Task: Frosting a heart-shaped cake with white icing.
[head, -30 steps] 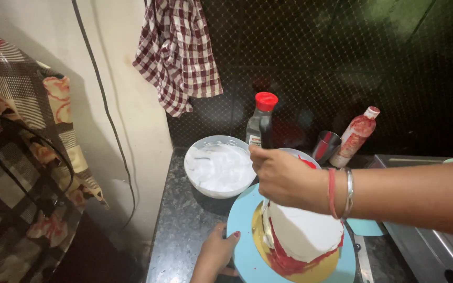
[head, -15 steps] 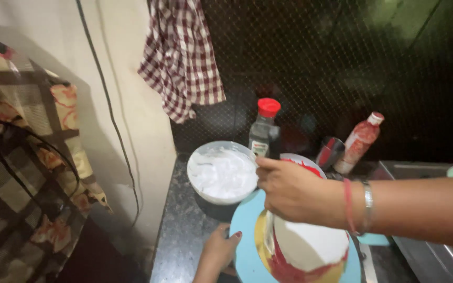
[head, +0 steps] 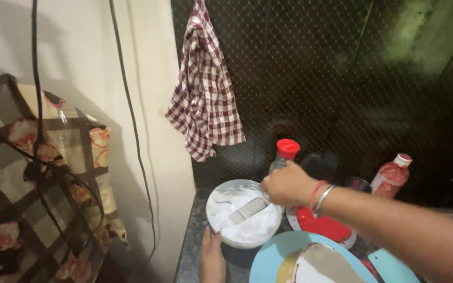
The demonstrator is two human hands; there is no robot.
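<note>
Dipping the metal spatula [head: 248, 209] into the white bowl of cream [head: 243, 214], the right hand [head: 287, 184] is closed around its handle. Better to load the blade flat and shallow, I'd say. Its long axis slants from the hand down-left, tip towards the counter's left edge. The left hand [head: 212, 258] rests open on the dark counter [head: 191, 246] beside the bowl.
</note>
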